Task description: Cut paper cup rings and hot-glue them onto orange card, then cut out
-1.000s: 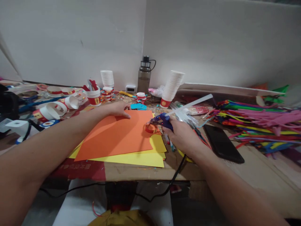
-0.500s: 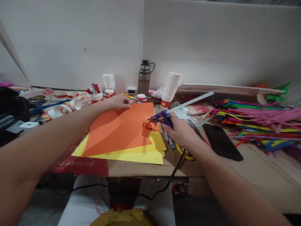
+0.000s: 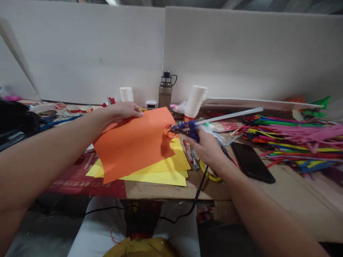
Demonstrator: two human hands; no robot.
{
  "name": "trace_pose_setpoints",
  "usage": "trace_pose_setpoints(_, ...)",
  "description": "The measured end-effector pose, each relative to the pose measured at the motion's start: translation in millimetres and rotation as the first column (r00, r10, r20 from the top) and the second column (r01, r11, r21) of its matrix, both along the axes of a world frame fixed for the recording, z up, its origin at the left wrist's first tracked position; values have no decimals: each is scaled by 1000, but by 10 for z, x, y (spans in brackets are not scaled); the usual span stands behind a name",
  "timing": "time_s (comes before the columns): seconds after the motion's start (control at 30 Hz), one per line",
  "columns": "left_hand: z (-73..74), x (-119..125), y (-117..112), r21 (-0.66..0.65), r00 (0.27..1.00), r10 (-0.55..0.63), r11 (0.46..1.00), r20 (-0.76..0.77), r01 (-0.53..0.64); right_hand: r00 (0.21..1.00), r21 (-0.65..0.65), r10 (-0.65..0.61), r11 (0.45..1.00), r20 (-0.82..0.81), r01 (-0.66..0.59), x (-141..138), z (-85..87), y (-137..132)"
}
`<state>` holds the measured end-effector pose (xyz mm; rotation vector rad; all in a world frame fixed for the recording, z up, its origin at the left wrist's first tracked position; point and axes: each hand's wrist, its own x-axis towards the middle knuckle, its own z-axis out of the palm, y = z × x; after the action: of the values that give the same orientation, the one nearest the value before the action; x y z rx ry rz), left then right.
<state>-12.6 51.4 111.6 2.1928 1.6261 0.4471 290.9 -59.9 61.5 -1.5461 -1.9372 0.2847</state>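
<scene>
My left hand (image 3: 123, 110) grips the far edge of an orange paper sheet (image 3: 134, 142) and holds it tilted up off the yellow sheets (image 3: 160, 171) beneath. My right hand (image 3: 205, 147) is closed around a blue hot glue gun (image 3: 186, 129) with a long white glue stick (image 3: 230, 115) sticking out behind. The gun's nozzle touches a small red-and-orange paper ring (image 3: 169, 131) at the orange sheet's right edge. A black cord (image 3: 198, 192) runs from the gun down over the table edge.
Stacks of white paper cups (image 3: 196, 101) (image 3: 126, 94), a grey water bottle (image 3: 164, 91) and cut cup pieces (image 3: 72, 109) line the back. A black phone (image 3: 252, 162) and a heap of coloured pipe cleaners (image 3: 294, 139) lie to the right. Pens (image 3: 190, 155) lie by my right hand.
My left hand has lifted the far edge of the orange sheet off the table and drawn it back. The glue gun and paper ring rose with it. The camera tilted up a little.
</scene>
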Motion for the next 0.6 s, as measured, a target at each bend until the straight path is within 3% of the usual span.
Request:
trace_pose_setpoints(0.1,24,-30,-4,-143,991,86,987,102,-71,999,19,16,1000,-45,-16,-23,-2,31)
trace_pose_setpoints(0.23,218,1,-77,-93,985,117,990,126,-106,997,87,31,996,-68,-25,-39,-14,78)
trace_pose_setpoints(0.43,541,50,-228,-159,906,150,983,395,-94,996,175,12,984,-94,5,-27,9,63)
trace_pose_setpoints(0.53,512,62,-326,-212,853,167,975,494,-69,993,207,21,978,-119,5,-6,54,17)
trace_pose_setpoints(0.6,368,55,-402,-277,798,206,960,567,-51,992,215,32,977,-126,-4,10,81,-9)
